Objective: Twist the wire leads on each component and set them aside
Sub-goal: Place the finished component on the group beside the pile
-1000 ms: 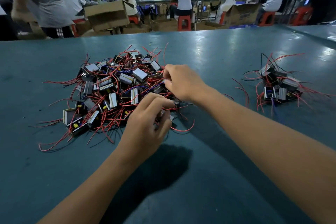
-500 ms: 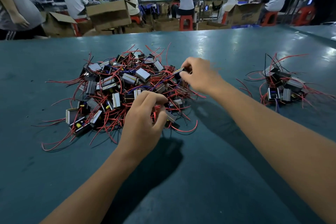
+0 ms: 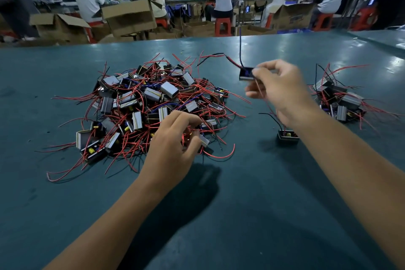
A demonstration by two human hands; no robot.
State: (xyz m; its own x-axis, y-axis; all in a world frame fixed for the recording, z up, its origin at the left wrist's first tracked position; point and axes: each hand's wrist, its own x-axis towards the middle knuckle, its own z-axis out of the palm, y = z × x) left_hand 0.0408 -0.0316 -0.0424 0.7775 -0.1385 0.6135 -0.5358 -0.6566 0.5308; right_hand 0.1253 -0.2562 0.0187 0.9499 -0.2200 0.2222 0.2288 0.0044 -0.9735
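A big heap of small boxy components [image 3: 149,105] with red and black leads lies left of centre on the teal table [image 3: 241,204]. My right hand [image 3: 278,92] is raised above the table and pinches one small black component [image 3: 245,73], whose red and black leads stick up and to the left. My left hand [image 3: 175,144] rests at the heap's near right edge, fingers curled around a silver-sided component [image 3: 203,140]. A single black component [image 3: 287,136] lies on the table under my right wrist. A smaller pile of components [image 3: 339,101] sits at the right.
Beyond the table's far edge [image 3: 197,39] stand open cardboard boxes [image 3: 127,17] and red stools [image 3: 223,26], with several seated people at workbenches. Loose red leads spread out around the big heap.
My right hand has lifted a component out of the heap and carried it up and to the right. My left hand stays at the heap's near edge. A lone component now lies beneath my right wrist.
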